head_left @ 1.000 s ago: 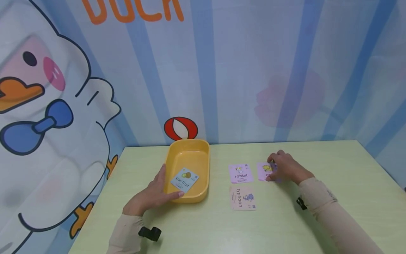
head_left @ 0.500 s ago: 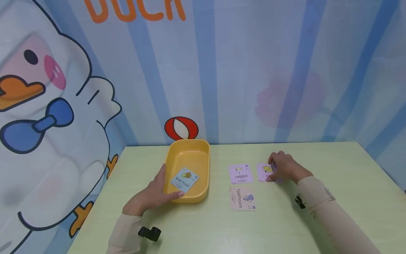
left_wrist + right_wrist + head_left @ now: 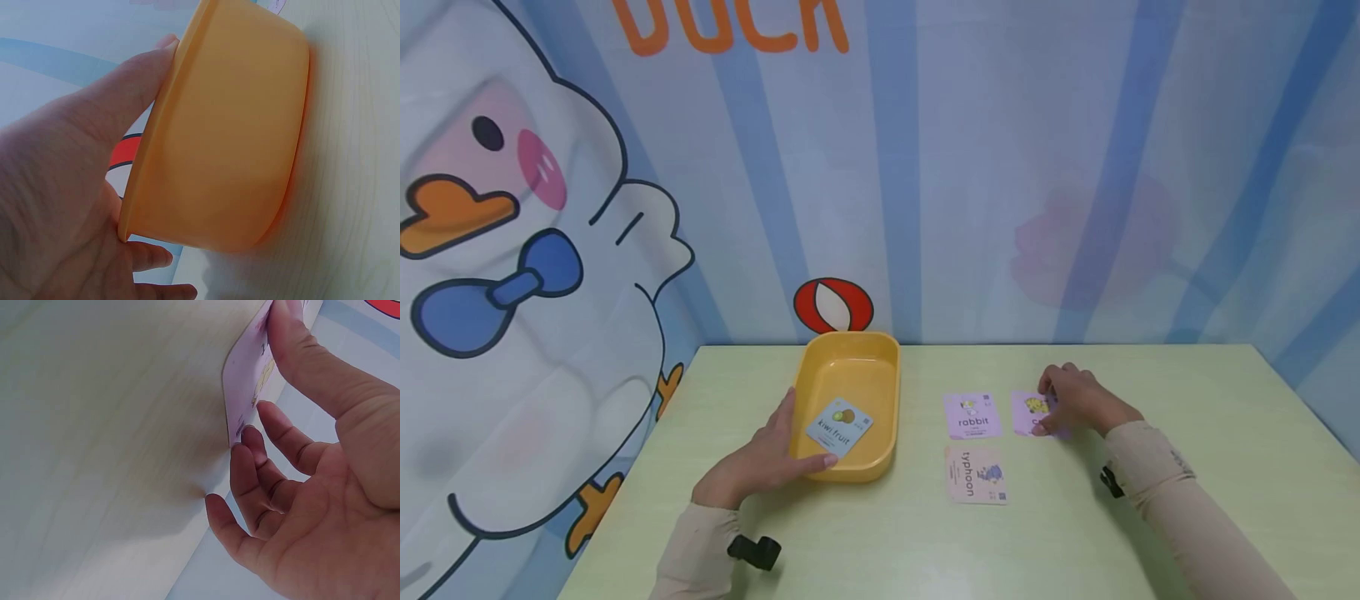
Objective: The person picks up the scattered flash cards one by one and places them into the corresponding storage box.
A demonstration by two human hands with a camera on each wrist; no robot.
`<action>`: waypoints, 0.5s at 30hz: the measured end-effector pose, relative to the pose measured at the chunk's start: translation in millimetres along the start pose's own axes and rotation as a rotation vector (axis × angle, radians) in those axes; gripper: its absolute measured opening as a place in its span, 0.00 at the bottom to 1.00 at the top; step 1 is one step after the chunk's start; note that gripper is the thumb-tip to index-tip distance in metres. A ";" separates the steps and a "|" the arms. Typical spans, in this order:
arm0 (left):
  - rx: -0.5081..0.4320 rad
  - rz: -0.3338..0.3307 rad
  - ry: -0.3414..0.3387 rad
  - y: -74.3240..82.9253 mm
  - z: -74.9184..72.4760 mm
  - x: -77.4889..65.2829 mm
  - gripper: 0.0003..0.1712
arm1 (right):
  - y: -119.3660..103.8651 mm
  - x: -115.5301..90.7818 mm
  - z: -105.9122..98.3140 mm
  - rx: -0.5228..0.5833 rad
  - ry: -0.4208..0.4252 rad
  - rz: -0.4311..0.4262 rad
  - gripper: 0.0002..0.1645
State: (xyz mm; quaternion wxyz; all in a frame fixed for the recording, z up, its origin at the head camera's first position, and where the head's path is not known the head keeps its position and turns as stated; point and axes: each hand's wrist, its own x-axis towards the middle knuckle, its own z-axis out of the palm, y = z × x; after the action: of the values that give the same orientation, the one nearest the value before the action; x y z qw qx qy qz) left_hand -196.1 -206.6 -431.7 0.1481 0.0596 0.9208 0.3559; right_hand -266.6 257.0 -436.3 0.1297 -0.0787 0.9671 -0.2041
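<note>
Right hand (image 3: 1086,403) reads on my feed as bent round a lilac card (image 3: 1031,414), thumb on its near edge and fingertips at its far edge, so I take it as a light pinch across the card. Its printed word is mostly hidden, and I cannot tell whether it has left the table (image 3: 917,550). Left hand (image 3: 758,462) wraps the near-left corner of the yellow tray (image 3: 859,377), thumb over the near rim, fingers along the outer wall, in a loose, steadying hold as I judge it.

For progress, I count one card inside the tray: the kiwi fruit card (image 3: 839,427), lying askew. Three are outside, right of the tray: the rabbit card (image 3: 973,416) beside the gripped one, the typhoon card (image 3: 977,475) turned sideways just below the rabbit, and the gripped one itself. I would call the work early, with one card in and three out.
</note>
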 end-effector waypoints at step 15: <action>-0.016 0.011 0.001 0.5 -0.8 -0.7 0.72 | 0.6 -1.1 -0.4 0.008 0.004 -0.024 0.38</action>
State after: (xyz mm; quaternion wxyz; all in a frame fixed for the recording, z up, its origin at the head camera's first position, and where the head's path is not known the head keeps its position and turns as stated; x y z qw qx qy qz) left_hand -195.6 -206.9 -430.7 0.1460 0.0634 0.9177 0.3641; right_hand -265.8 257.9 -436.0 0.1257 -0.0892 0.9655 -0.2098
